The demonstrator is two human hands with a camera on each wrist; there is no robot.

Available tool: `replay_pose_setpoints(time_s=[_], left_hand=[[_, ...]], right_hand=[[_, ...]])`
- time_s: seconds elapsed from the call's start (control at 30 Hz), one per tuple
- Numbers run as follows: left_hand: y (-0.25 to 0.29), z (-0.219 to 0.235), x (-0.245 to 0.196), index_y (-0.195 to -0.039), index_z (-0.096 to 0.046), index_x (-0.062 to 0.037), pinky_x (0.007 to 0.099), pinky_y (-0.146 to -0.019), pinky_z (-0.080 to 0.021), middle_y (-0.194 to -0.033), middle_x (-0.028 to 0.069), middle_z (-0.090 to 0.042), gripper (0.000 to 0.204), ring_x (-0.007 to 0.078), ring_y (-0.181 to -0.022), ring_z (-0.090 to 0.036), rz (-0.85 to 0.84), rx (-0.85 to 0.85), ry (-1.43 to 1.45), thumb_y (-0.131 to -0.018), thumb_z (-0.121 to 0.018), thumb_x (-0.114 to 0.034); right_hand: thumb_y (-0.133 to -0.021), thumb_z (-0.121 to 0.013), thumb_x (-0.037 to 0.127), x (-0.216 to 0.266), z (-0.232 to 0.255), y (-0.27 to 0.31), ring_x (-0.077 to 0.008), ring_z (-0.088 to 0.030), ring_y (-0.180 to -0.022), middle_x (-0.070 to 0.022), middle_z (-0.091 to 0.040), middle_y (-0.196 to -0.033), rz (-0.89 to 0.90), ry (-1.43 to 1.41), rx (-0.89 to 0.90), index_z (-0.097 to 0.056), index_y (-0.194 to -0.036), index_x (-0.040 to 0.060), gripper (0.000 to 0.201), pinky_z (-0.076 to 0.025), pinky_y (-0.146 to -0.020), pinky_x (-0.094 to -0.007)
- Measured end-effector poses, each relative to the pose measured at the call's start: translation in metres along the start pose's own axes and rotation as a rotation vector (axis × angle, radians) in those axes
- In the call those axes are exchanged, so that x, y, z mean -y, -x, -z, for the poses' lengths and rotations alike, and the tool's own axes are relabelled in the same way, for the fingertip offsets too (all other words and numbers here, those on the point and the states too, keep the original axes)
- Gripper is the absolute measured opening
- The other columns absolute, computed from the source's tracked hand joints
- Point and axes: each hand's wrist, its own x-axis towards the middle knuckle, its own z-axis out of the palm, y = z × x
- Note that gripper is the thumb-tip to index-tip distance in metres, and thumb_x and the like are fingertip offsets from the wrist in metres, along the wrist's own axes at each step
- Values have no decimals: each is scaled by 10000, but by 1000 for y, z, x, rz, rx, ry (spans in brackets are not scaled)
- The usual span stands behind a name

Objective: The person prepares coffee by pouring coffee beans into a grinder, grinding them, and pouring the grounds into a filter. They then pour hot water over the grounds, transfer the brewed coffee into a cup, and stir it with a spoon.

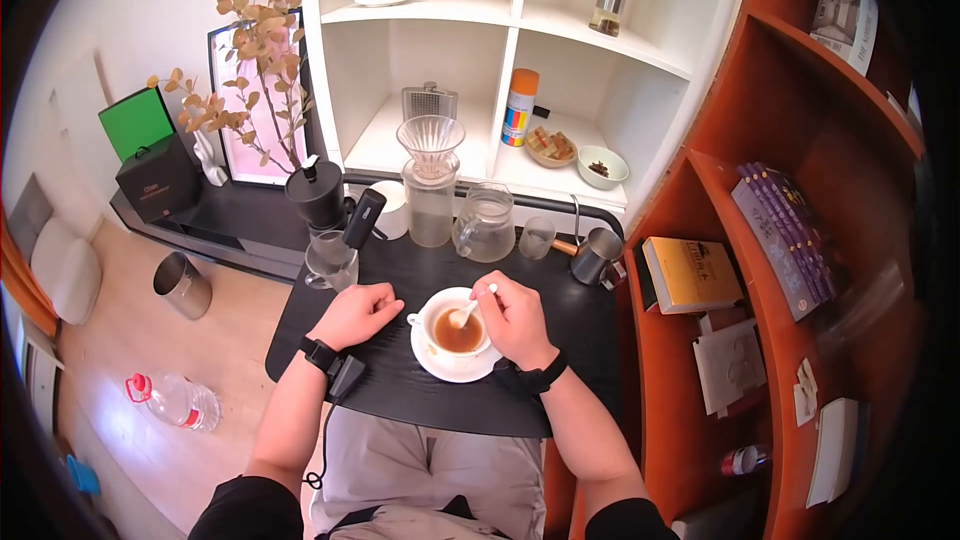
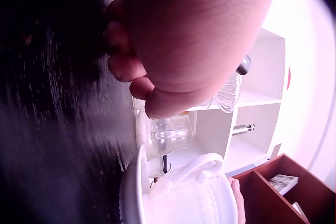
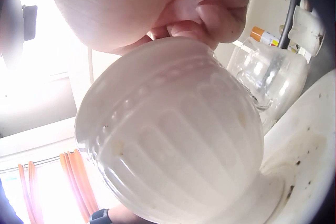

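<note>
A white cup [image 1: 432,338] of brown liquid stands on a white saucer [image 1: 450,370] on the black table [image 1: 400,395]. My right hand [image 1: 515,320] pinches a white spoon [image 1: 462,318] whose bowl dips into the liquid. In the right wrist view the fluted cup [image 3: 178,129] fills the middle, with the right hand [image 3: 157,8] above it; its fingertips are partly hidden. My left hand [image 1: 360,315] rests on the table left of the cup, fingers loosely curled, holding nothing. The left wrist view shows the left hand [image 2: 189,35] near the cup [image 2: 134,187].
Behind the cup stand a glass server [image 1: 485,225], a dripper [image 1: 431,145] on a carafe, a small glass [image 1: 537,238] and a metal pot [image 1: 597,258]. A glass jug [image 1: 330,262] and black grinder [image 1: 317,195] are at the back left. Red-brown shelves [image 1: 650,360] flank the right side.
</note>
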Motion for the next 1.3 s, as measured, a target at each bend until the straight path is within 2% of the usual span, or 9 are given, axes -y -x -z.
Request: replay_pose_setpoints(time_s=[0.27, 0.37, 0.6, 0.67, 0.8, 0.87, 1.03, 1.13, 1.3], left_hand=[[-1, -3, 4, -816, -609, -30, 414, -603, -462, -659, 102, -614, 312, 312, -616, -611, 3, 0, -2, -988, -702, -273], [-1, -4, 5, -829, -588, 5, 382, -567, -412, -635, 102, -563, 310, 230, -558, -506, -26, -22, 22, -991, -708, -230], [-1, -4, 4, -830, -576, 10, 377, -566, -408, -625, 99, -539, 309, 211, -554, -477, -7, -21, 33, -991, -707, -218], [-1, -4, 4, -830, -574, 11, 377, -566, -409, -625, 100, -539, 310, 210, -553, -477, -6, -21, 38, -991, -707, -218], [-2, -4, 5, -831, -577, 11, 373, -566, -410, -627, 99, -542, 307, 207, -555, -476, -6, -19, 24, -991, -708, -217], [-1, -5, 6, -832, -578, 11, 372, -567, -410, -627, 97, -544, 306, 206, -557, -475, -2, -14, 25, -991, -708, -216], [-1, -3, 3, -830, -577, 8, 368, -571, -411, -634, 87, -551, 310, 197, -563, -485, 3, -16, 32, -996, -706, -220], [-1, -4, 4, -811, -595, -23, 413, -589, -442, -639, 108, -586, 313, 302, -585, -576, 10, -17, 21, -988, -700, -259], [-2, -3, 3, -810, -596, -24, 410, -591, -445, -642, 108, -588, 312, 298, -591, -580, 9, -19, 10, -988, -701, -258]], right_hand=[[-1050, -615, 149, 0, 6, 0, -203, -635, -590, -102, -667, -749, 48, 35, 81, -674, -911, 27, 194, -472, -564, -328], [-1041, -625, 159, 2, 2, -1, -226, -627, -582, -102, -656, -732, 20, 33, -27, -673, -904, 27, 196, -472, -561, -344], [-1039, -629, 150, 3, 5, 2, -200, -626, -579, -104, -650, -721, 84, 82, 115, -673, -907, 22, 189, -469, -561, -332], [-1046, -617, 114, -3, 5, 1, -94, -558, -577, -74, -652, -731, 71, 62, 59, -691, -903, 6, 193, -427, -552, -266], [-1039, -619, 116, 5, 1, -1, -109, -568, -573, -85, -639, -711, 31, -4, -69, -689, -889, 7, 199, -431, -554, -271], [-1038, -632, 174, 7, 1, -1, -265, -606, -566, -113, -605, -670, 26, 5, 5, -656, -869, 28, 224, -460, -551, -364], [-1046, -626, 170, 0, 4, 1, -271, -612, -574, -122, -620, -686, 76, 65, 66, -650, -862, 25, 236, -459, -553, -360], [-1047, -628, 170, 0, 1, -1, -272, -609, -575, -119, -621, -689, 65, 46, -32, -649, -858, 25, 239, -455, -551, -362], [-1042, -632, 171, 5, 0, 0, -280, -600, -572, -121, -611, -684, 51, 16, 38, -643, -851, 20, 243, -448, -546, -367]])
